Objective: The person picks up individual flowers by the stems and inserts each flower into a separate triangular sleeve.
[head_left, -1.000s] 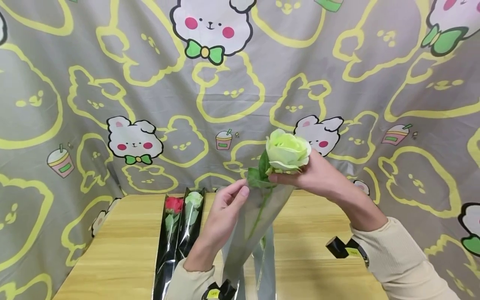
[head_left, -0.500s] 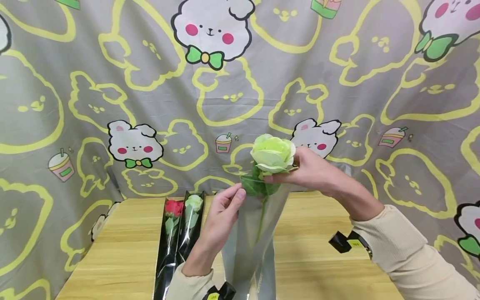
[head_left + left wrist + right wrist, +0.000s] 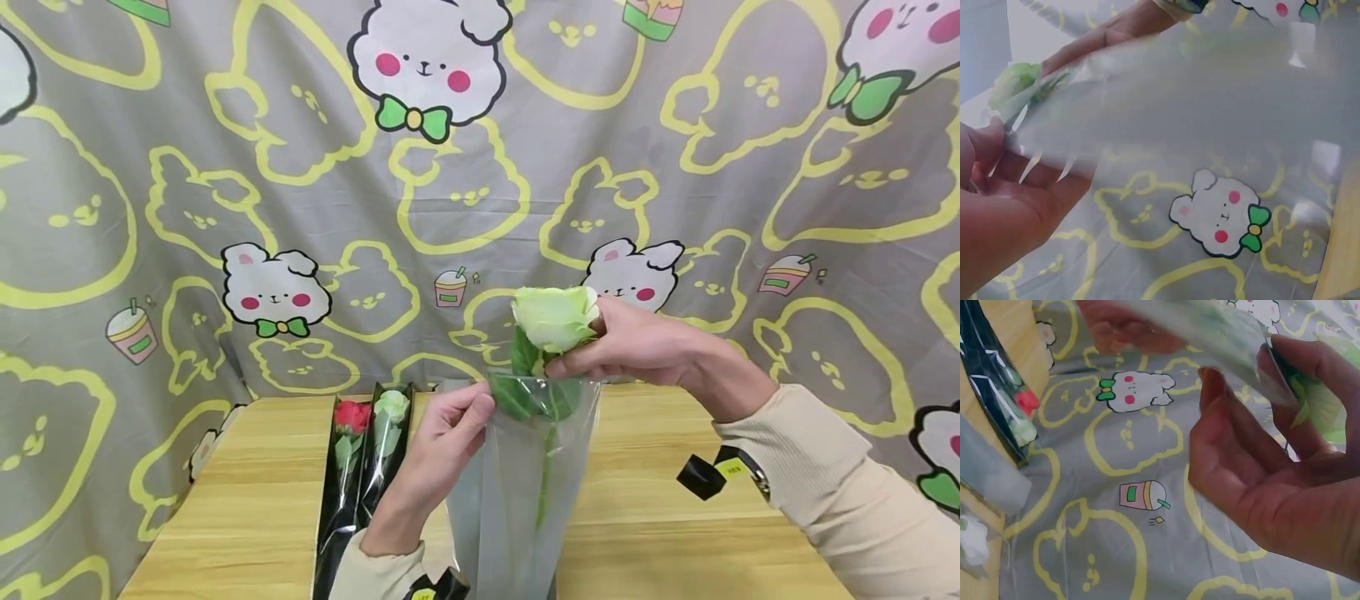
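In the head view, a pale green rose [image 3: 553, 318] stands with its bloom above the mouth of a clear plastic flower sleeve [image 3: 517, 500]. Its stem and lower leaves show through the film. My right hand [image 3: 648, 346] holds the rose just beneath the bloom, thumb in front at the sleeve's rim. With thumb and fingers, my left hand [image 3: 442, 446] pinches the left edge of that rim. From the left wrist, the sleeve stretches away from the left hand [image 3: 1022, 200], and the bloom [image 3: 1013, 84] is partly covered by film.
Two wrapped flowers, a red rose [image 3: 352, 417] and a pale green rose [image 3: 392, 407], lie in black sleeves on the wooden table [image 3: 240, 483], left of the hands. Another translucent sleeve [image 3: 994, 475] lies beside them. A patterned curtain [image 3: 465, 217] hangs behind the table.
The rose has gone down into the sleeve, so its leaves now sit below the rim. The sleeve has swung to a more upright position. Both hands keep their hold.
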